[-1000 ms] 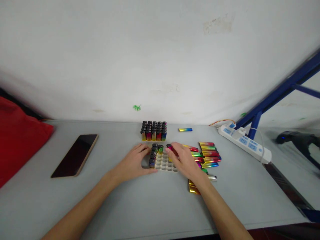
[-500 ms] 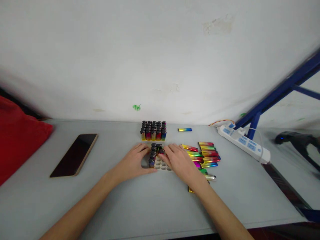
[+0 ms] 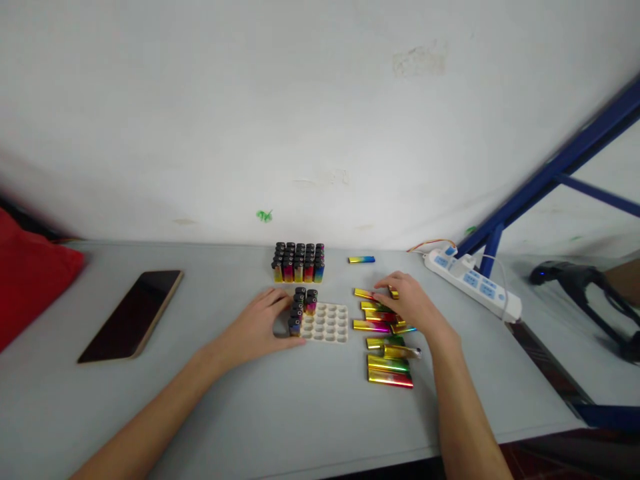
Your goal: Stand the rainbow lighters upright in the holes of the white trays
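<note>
My left hand rests at the left side of a pale moulded tray, thumb at the near edge and fingers at the far corner, gripping it. Black-topped lighters stand upright in the tray's left column, with one more lighter beside them at the back. The other round pockets show bare. Over the loose shiny lighters on the right, my right hand is lowered with thumb and forefinger apart. The gold end of a lighter shows between them. The palm hides several lighters beneath.
A block of upright lighters stands behind the tray. One yellow-blue lighter lies alone near the wall. A phone and red cloth are left; a power strip, blue frame and black device are right.
My right hand has left the tray and moved right to the loose lighters. A lighter it was handling now stands in the second column. My left hand stays at the tray.
</note>
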Action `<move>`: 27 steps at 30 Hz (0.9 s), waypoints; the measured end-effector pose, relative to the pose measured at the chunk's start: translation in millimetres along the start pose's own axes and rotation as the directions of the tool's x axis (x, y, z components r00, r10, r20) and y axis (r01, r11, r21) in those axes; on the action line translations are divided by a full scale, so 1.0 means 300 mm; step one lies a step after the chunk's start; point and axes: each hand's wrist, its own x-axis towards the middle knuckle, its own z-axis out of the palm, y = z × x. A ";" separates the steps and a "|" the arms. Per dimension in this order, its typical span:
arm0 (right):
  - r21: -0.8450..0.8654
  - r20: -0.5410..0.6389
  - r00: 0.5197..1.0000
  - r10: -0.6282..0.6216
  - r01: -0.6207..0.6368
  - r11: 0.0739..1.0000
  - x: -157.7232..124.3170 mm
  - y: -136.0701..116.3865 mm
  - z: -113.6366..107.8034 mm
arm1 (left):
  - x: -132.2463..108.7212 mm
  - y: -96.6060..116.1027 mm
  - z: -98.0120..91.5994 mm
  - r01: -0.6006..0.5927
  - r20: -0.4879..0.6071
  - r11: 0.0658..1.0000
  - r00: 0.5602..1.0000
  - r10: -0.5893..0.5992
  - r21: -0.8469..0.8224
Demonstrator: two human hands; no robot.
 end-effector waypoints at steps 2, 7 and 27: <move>-0.021 0.030 0.999 0.020 -0.020 1.000 -0.002 0.038 0.006 | 0.000 -0.002 0.000 -0.002 0.004 1.000 1.000 0.002 -0.004; 0.098 -0.015 1.000 0.020 -0.018 0.995 -0.005 0.024 0.028 | -0.001 -0.006 0.003 -0.013 -0.014 1.000 1.000 0.013 -0.025; 0.978 0.128 0.981 0.146 -0.149 0.144 -0.007 -0.373 0.100 | -0.002 -0.009 0.020 -0.001 -0.013 0.999 1.000 0.002 0.047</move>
